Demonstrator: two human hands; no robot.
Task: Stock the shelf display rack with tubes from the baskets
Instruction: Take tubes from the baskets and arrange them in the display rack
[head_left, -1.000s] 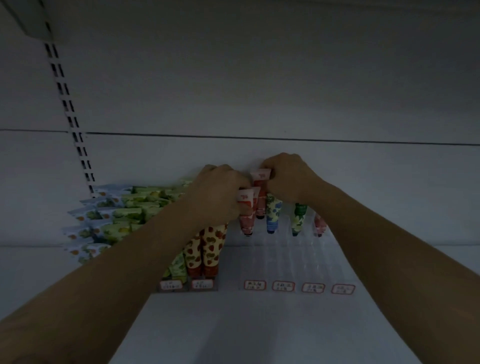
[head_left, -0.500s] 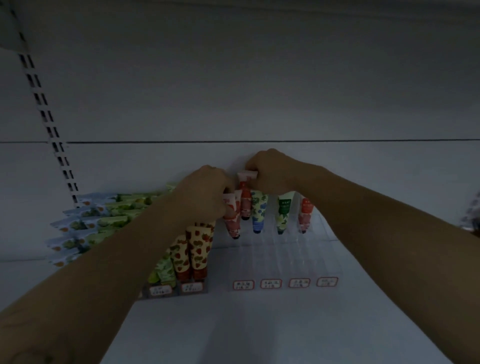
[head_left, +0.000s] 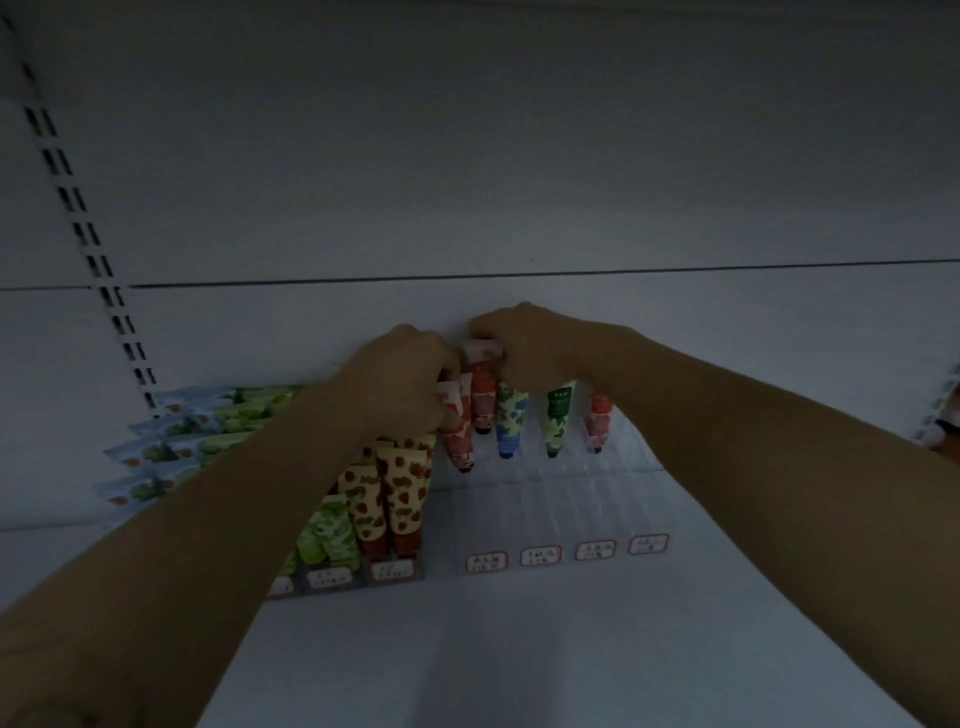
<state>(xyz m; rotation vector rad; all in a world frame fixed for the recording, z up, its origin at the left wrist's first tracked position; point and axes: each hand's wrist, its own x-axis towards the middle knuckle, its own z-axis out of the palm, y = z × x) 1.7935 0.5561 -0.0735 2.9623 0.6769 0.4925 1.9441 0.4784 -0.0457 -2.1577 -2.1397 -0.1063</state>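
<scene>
While my right hand (head_left: 524, 351) pinches the red tube (head_left: 482, 400) at the rack's (head_left: 550, 499) back, my left hand (head_left: 400, 382) grips the pink tube (head_left: 456, 431) beside it.

Red tube (head_left: 483, 397), cap down, back row of clear rack (head_left: 561, 493), pink tubes (head_left: 456, 423) beside

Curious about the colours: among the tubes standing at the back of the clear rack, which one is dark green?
The green tube, second from the right, between a blue-flowered tube and a red tube.
</scene>
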